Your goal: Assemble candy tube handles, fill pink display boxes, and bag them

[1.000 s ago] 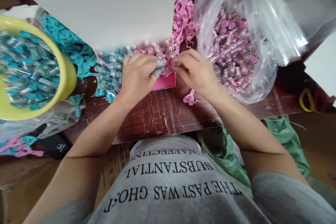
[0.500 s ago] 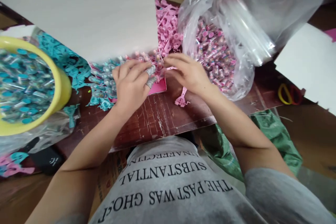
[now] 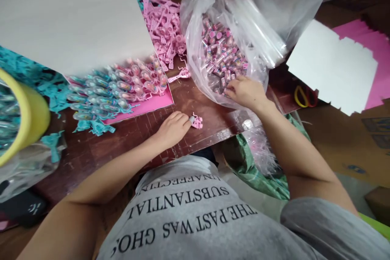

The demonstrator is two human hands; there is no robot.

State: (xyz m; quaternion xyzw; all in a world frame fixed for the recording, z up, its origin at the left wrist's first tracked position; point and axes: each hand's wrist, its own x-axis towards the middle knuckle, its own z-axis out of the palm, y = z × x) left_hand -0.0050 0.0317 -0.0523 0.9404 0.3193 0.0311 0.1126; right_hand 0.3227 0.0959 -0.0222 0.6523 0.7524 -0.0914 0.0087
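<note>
My left hand [image 3: 174, 130], with a grey wrapping on a finger, is closed on a pink plastic piece [image 3: 197, 122] at the table's front edge. Over the rim of a clear plastic bag [image 3: 195, 63], my right hand [image 3: 247, 92] reaches in among small pink capped tubes [image 3: 224, 50]. Its fingers are bunched; whether a tube is between them I cannot make out. Left of centre, a pink-floored box [image 3: 158, 100] with a raised white lid [image 3: 73, 16] holds rows of clear-domed pink and teal pieces [image 3: 122, 83]. Another pink piece [image 3: 180, 74] lies between box and bag.
Pink plastic parts [image 3: 166, 28] are heaped behind the box, teal ones [image 3: 55, 89] to its left. A yellow tub [image 3: 38, 118] stands far left. Scissors [image 3: 301, 96] and white card [image 3: 332, 69] lie right. A green sack [image 3: 252, 166] hangs below the table edge.
My left hand has left the box and moved down to the loose pink piece. My right hand has gone from the box's corner to the bag of tubes. The view has shifted right.
</note>
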